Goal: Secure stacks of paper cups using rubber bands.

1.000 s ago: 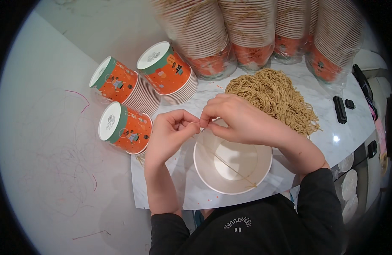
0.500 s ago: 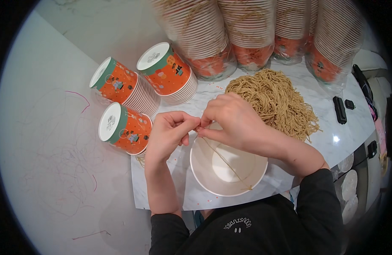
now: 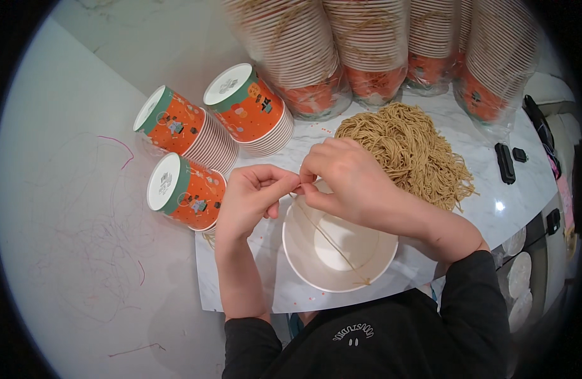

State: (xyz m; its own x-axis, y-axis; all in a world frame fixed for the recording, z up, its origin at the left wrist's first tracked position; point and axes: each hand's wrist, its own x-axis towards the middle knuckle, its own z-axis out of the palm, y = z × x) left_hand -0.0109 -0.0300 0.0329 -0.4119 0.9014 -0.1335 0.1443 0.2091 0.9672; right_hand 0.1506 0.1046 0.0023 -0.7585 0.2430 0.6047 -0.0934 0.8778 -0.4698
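Note:
Over the far rim of a white paper bucket [image 3: 300, 252], my left hand [image 3: 256, 196] and my right hand [image 3: 348, 177] meet fingertip to fingertip. Both pinch a thin tan string [image 3: 332, 241], which hangs from the fingers down across the bucket's open mouth to its near right rim. The exact grip point between the fingertips is too small to make out. Just beyond my right hand lies a heap of tan strings [image 3: 408, 148]. Left of my left hand stands an upside-down stack of orange and green paper buckets [image 3: 199, 196].
Two more upside-down bucket stacks, one [image 3: 177, 126] at far left and another [image 3: 250, 107], stand behind. Tall plastic-wrapped bucket stacks [image 3: 373, 50] line the back of the marbled tabletop [image 3: 240, 294]. A black oblong device [image 3: 504, 164] lies at the right. A scribbled white wall [image 3: 82, 221] borders the left side.
My pinched fingertips have shifted very slightly to the right. The string's lower end has moved a little left along the bucket's near rim.

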